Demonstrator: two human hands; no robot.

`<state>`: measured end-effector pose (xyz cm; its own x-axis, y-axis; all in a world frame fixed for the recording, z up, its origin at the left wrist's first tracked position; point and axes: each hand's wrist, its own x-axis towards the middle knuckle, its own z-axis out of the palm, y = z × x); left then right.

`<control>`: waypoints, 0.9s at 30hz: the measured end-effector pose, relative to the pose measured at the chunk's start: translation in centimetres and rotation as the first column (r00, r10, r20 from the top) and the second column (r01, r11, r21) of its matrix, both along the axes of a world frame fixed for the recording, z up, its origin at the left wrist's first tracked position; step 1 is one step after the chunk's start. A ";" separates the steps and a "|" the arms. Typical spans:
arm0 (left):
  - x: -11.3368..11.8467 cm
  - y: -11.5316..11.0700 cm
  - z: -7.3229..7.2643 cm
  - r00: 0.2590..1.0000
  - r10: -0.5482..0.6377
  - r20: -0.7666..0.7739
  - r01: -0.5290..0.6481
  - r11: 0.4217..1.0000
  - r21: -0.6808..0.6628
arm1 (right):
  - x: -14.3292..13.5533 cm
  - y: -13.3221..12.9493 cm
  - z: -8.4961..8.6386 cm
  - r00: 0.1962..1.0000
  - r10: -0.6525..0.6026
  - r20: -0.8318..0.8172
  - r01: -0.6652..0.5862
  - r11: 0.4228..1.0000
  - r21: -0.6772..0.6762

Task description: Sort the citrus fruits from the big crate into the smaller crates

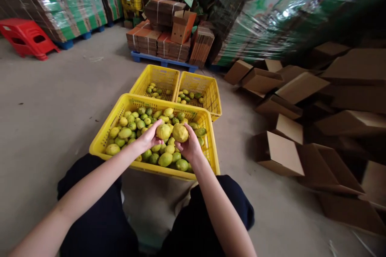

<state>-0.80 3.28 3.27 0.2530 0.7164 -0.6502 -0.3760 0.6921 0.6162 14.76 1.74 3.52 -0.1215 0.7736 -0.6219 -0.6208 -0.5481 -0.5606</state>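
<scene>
Side by Side, Held Gently

The left lemon and the right lemon sit next to each other just above the heap; whether they touch is hard to tell. The left hand is half closed, fingers and thumb curved about the outer side of its fruit. The right hand is curled much the same, thumb above, fingers beneath. To handle the pair well, I would cradle rather than squeeze, leave the upper skins in sight, and turn each slowly under the thumb to bring its underside round. Staying low should spare a dropped one a bruise.

Both are rounded and yellowish; the right one looks bumpier. The fruit below runs from yellow to deep green, some round, some tapering. It fills a crate of yellow plastic with slotted walls and a smooth rim. Just beyond stand a left rear crate and a right rear crate, each with scattered fruit on a lattice bottom. Farther out are strapped flat cardboard on a blue pallet, angular brown boxes, glossy film-wrapped stacks and a red stool.
</scene>
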 end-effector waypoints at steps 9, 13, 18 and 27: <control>-0.5 -0.3 1.4 0.986 -0.084 0.141 0.083 0.996 0.012 | 0.7 -0.1 0.1 0.993 0.094 -0.064 -0.086 0.989 0.120; -0.9 -0.2 1.7 0.985 -0.138 0.103 0.124 0.984 0.125 | 1.2 -0.1 -0.3 0.969 0.239 -0.065 -0.219 0.950 0.222; -1.3 -0.5 1.0 0.957 -0.179 -0.229 0.244 0.923 0.297 | 0.0 -0.3 -0.7 0.990 0.106 0.093 -0.121 0.979 0.165; -1.2 -0.1 0.1 0.953 0.049 -0.300 0.083 0.906 0.414 | -1.2 -1.6 -1.4 0.928 0.092 0.360 -0.213 0.926 0.312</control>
